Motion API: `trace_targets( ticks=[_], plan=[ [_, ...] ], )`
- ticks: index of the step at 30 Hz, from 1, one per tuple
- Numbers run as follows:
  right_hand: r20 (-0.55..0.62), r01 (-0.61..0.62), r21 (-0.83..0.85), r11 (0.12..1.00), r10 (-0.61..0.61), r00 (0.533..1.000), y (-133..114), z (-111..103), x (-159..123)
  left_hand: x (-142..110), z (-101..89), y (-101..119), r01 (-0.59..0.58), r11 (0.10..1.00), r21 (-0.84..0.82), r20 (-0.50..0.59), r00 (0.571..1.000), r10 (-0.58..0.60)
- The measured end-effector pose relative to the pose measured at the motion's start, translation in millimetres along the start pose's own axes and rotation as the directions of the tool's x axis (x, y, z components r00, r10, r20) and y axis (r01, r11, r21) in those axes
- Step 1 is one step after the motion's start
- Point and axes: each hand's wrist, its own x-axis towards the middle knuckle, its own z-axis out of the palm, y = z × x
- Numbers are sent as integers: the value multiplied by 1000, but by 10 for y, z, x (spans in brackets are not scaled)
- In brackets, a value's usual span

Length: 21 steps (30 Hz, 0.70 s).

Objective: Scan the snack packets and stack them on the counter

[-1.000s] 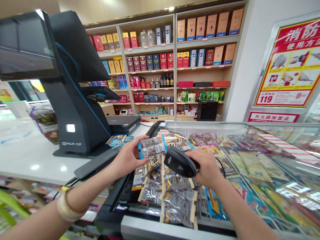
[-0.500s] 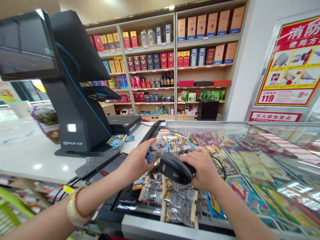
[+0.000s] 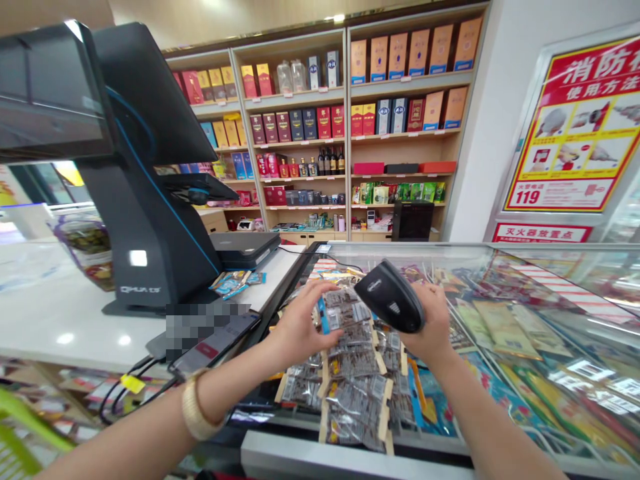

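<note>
My right hand (image 3: 427,320) is wrapped round the grip of a black barcode scanner (image 3: 390,297), held raised over the glass-topped case. To its left, my left hand (image 3: 300,320) has thumb and fingers at the blue edge of a clear snack packet (image 3: 345,310), gripping it beside the scanner's head. Below both hands lies a heap of similar snack packets (image 3: 357,393) with small brown pieces and pale tan edges. Part of the held packet is hidden behind the scanner.
On the white counter (image 3: 40,327) at left stands a dark checkout terminal (image 3: 160,247), with a few blue packets (image 3: 233,283) by its base. A phone (image 3: 215,343) lies near the counter's edge. Under the glass (image 3: 510,333) are more bagged goods. Shelves of boxes (image 3: 300,127) stand behind.
The scanner has risen and moved right, now tilted the other way. My left hand has shifted right and slightly down with the packet, over the tan-edged heap.
</note>
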Motion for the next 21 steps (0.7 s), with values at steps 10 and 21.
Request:
trace_targets(
  ticks=[10,21],
  plan=[
    [5,-8,-66,998,8,1000,129,28,-27,46,561,-15,-66,984,166,133,990,44],
    [28,5,-76,997,-3,1000,112,24,-36,-130,-471,-1180,308,828,467,-148,951,-271]
  ],
)
